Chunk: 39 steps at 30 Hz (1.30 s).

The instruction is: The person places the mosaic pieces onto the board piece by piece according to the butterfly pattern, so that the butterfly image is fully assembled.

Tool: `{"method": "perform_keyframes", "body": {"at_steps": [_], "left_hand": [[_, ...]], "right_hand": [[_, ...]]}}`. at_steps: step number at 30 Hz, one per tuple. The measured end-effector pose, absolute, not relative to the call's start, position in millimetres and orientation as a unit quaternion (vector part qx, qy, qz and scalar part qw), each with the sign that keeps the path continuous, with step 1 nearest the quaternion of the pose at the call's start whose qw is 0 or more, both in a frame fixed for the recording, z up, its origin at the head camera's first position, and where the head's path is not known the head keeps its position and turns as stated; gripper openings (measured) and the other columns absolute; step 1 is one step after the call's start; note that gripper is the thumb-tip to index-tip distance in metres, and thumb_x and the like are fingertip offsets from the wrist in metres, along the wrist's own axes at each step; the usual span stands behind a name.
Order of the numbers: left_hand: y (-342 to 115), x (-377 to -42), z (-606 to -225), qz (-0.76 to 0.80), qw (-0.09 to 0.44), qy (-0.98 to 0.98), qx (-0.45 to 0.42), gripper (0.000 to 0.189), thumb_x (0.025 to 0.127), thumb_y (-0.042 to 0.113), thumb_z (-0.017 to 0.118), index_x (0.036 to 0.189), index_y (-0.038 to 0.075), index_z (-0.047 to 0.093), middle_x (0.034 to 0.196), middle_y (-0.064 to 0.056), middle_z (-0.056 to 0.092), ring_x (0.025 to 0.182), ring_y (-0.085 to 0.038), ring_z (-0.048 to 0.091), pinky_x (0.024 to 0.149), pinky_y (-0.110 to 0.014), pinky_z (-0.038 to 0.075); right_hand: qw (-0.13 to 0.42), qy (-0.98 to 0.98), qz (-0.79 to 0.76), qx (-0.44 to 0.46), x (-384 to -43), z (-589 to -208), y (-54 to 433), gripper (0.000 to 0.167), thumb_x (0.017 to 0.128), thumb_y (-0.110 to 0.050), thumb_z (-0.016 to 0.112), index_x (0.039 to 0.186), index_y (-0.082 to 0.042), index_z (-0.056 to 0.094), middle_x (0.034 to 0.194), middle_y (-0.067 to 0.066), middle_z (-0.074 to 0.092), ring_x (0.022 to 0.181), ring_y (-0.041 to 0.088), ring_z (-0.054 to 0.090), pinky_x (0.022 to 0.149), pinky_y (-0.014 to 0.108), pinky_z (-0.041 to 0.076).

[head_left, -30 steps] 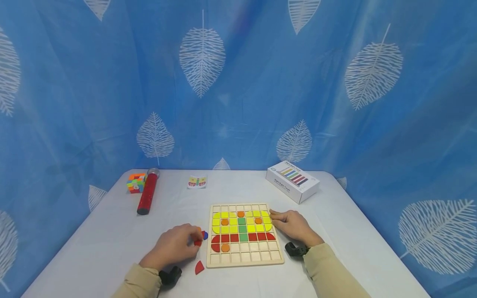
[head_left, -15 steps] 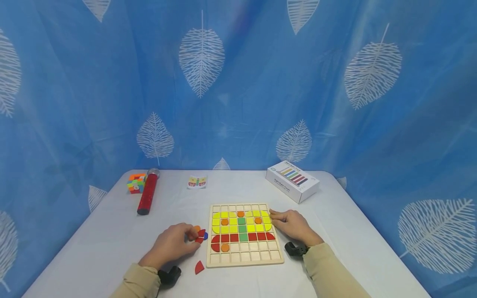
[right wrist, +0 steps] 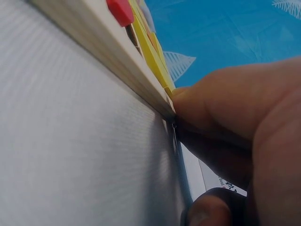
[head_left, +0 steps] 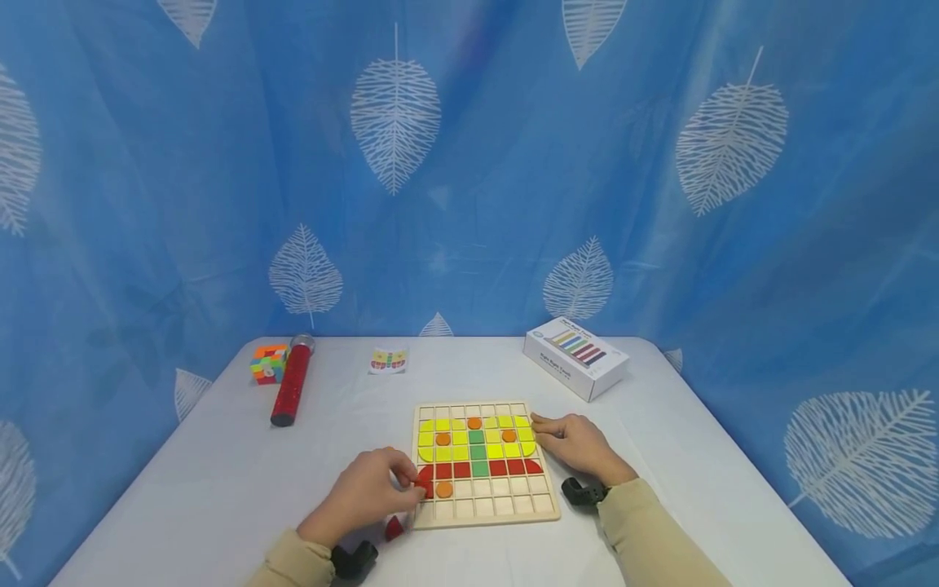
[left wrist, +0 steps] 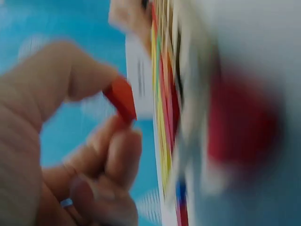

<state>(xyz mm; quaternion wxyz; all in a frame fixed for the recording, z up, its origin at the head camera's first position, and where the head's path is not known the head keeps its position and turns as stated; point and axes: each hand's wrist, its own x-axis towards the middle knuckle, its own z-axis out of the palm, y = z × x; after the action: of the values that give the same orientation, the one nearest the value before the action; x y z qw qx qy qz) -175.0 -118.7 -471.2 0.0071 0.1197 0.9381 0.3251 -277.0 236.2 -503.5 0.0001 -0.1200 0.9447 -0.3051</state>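
Note:
Thumb and finger of my left hand [head_left: 377, 489] pinch a small red puzzle tile [left wrist: 123, 98]. In the head view that hand is over the left edge of a wooden grid board [head_left: 506, 507], beside a red corner cell. Yellow, green, orange and red tiles sit in the board's cells. A loose red quarter-circle tile [head_left: 394, 528] lies on the table just below the left hand, partly covered. My right hand [head_left: 579, 444] grips the board's right edge near its upper corner, thumb and finger at the rim; the right wrist view shows the contact closely.
A small pattern card [head_left: 387, 361] lies behind the board. A white box [head_left: 575, 357] stands at the back right, a red microphone-like cylinder [head_left: 292, 381] and a puzzle cube [head_left: 269, 364] at the back left. A blue piece [left wrist: 181, 190] shows blurred near the left hand.
My left hand has picked a red tile from the loose pile and carried it right to the board's left edge, now covering the pile. The right hand has stayed put.

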Motion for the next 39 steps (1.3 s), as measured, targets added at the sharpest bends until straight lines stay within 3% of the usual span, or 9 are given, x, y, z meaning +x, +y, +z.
{"method": "perform_keyframes", "body": {"at_steps": [6,14,24,31,39], "left_hand": [[-77,-169,-469,0.282,-0.009,0.947,0.153,0.016,0.077,0.033,0.083,0.073,0.024,0.07,0.066,0.017,0.059,0.059,-0.004,0.052,0.053,-0.024,0.043],[-48,-174,-475,0.217,-0.041,0.966,0.137,0.018,0.077,0.03,0.083,0.068,0.02,0.07,0.055,0.013,0.053,0.053,-0.007,0.047,0.046,-0.024,0.037],[-45,-178,-478,0.205,-0.057,0.97,0.118,0.022,0.078,0.034,0.084,0.068,0.021,0.069,0.059,0.011,0.05,0.054,-0.009,0.045,0.046,-0.025,0.033],[-44,-180,-480,0.231,-0.056,0.964,0.121,0.016,0.08,0.031,0.084,0.075,0.021,0.073,0.058,0.013,0.051,0.055,-0.008,0.047,0.047,-0.024,0.038],[-53,-181,-478,0.258,-0.036,0.959,0.108,0.021,0.081,0.036,0.084,0.071,0.026,0.069,0.061,0.015,0.055,0.057,-0.008,0.05,0.05,-0.026,0.04]], "right_hand": [[0.003,0.946,-0.302,-0.122,-278,-503,237,0.03,0.096,-0.032,0.07,0.124,-0.021,0.075,0.141,-0.011,0.063,0.141,0.031,0.052,0.112,0.056,0.042],[0.01,0.943,-0.313,-0.115,-278,-506,236,0.03,0.096,-0.033,0.071,0.123,-0.021,0.076,0.142,-0.012,0.063,0.142,0.029,0.051,0.112,0.056,0.042],[0.003,0.946,-0.305,-0.114,-278,-505,237,0.03,0.096,-0.033,0.071,0.122,-0.021,0.076,0.141,-0.011,0.064,0.14,0.03,0.053,0.112,0.056,0.042],[-0.003,0.945,-0.306,-0.117,-278,-505,237,0.028,0.096,-0.032,0.07,0.121,-0.021,0.077,0.14,-0.011,0.064,0.14,0.031,0.053,0.111,0.057,0.042],[0.002,0.945,-0.303,-0.124,-278,-505,238,0.029,0.096,-0.033,0.07,0.123,-0.021,0.076,0.141,-0.01,0.064,0.14,0.031,0.053,0.111,0.057,0.042]]}}
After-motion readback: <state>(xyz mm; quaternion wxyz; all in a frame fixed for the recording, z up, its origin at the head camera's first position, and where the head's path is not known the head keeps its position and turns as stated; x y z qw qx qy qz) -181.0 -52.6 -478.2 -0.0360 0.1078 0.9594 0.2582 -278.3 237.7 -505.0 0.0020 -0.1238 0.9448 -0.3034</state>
